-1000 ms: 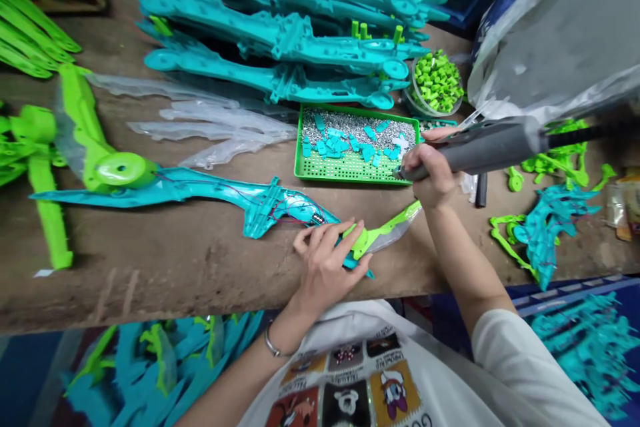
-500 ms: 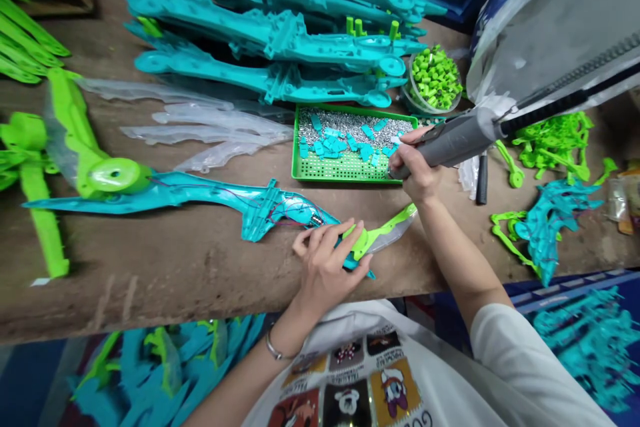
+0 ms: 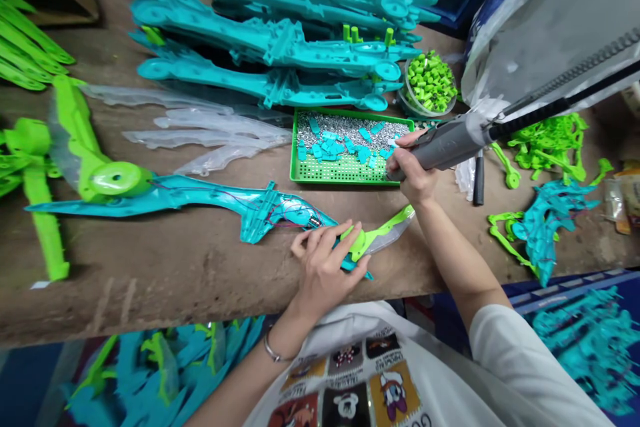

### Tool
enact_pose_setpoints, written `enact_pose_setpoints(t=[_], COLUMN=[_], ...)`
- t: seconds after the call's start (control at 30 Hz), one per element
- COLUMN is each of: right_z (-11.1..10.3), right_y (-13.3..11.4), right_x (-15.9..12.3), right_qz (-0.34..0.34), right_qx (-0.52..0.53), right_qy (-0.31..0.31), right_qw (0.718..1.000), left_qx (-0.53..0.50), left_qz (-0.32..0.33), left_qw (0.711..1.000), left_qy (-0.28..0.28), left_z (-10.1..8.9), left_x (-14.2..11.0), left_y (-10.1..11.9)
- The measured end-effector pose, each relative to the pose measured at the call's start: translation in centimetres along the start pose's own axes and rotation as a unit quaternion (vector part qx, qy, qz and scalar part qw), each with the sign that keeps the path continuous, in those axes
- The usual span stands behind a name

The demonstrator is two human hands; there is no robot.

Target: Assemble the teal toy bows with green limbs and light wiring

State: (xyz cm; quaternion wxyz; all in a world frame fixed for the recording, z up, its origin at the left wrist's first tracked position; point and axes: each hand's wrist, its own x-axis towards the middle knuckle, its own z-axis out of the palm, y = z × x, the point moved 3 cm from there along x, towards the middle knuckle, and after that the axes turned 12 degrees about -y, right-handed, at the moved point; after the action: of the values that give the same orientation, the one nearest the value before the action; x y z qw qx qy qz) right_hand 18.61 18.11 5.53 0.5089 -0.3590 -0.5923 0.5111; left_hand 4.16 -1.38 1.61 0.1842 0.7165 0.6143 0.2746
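A long teal plastic toy bow shell (image 3: 220, 197), with thin wires along it, lies across the bench. My left hand (image 3: 327, 263) grips its right end, fingers over the top and thumb on the near side. Beside those fingers sits a lime-green arm piece (image 3: 367, 240) with a clear blade. In my right hand (image 3: 413, 173) is a grey electric screwdriver (image 3: 450, 143), its tip pointing left over the green tray (image 3: 345, 177). Small screws and teal clips (image 3: 330, 147) fill the tray's back part. Whether the fingertips hold a screw is too small to tell.
Teal shells (image 3: 270, 40) are stacked at the back. Clear blades (image 3: 210, 130) lie left of the tray. A tub of green pegs (image 3: 431, 83) stands behind it. Green parts (image 3: 550, 143) and a teal assembly (image 3: 543, 227) lie right. A spring cord (image 3: 575, 73) runs above the screwdriver.
The view has shifted slightly. Both hands keep nearly the same places, the left on the toy bow shell and the right with the screwdriver by the tray.
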Motion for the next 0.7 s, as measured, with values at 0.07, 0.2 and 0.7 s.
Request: enact_pose_setpoints(t=[0.07, 0.2, 0.7], right_z=[0.1, 0.4, -6.9], right_y=[0.1, 0.0, -4.8], right_x=[0.1, 0.5, -3.9], right_qz=[-0.002, 0.005, -0.045], right_qx=[0.007, -0.015, -0.076], right_qy=[-0.006, -0.019, 0.08], right_qw=[1.0, 1.0, 0.993], left_qx=[0.001, 0.005, 0.004], left_qz=[0.003, 0.007, 0.005], left_qw=[1.0, 1.0, 1.0], left_qy=[0.003, 0.003, 0.0], left_z=[0.0, 0.1, 0.3], left_x=[0.0, 0.0, -0.1], left_y=[0.0, -0.1, -0.3])
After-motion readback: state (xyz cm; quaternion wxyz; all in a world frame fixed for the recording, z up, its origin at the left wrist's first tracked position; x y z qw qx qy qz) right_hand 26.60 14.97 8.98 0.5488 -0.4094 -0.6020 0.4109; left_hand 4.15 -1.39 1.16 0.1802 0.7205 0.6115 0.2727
